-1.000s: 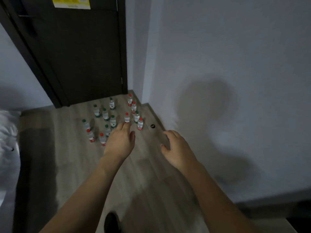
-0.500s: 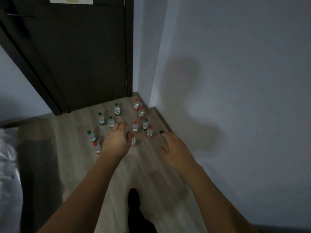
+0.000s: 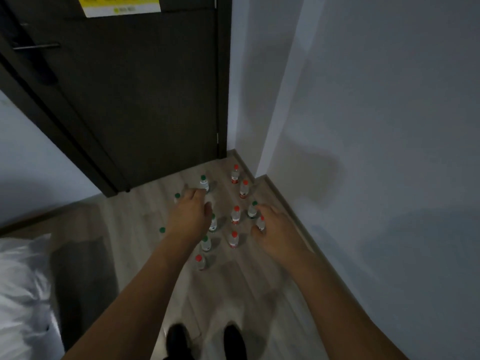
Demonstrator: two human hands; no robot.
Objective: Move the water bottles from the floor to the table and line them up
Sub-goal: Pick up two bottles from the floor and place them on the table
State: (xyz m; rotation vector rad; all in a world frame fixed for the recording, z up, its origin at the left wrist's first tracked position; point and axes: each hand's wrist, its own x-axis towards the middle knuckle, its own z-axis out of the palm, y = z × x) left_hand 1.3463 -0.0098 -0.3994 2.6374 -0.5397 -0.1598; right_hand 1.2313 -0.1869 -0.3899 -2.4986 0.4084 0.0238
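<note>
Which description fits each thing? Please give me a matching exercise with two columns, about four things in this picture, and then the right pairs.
Things:
1. door
2. paper on the door
3. bottle nearest the shoes
4. bottle by the far corner

Descriptions:
A. yellow
B. red cap, close to the wall's base
C. dark, shut
D. red cap, nearest of all the bottles

Pairs: 1-C, 2-A, 3-D, 4-B
</note>
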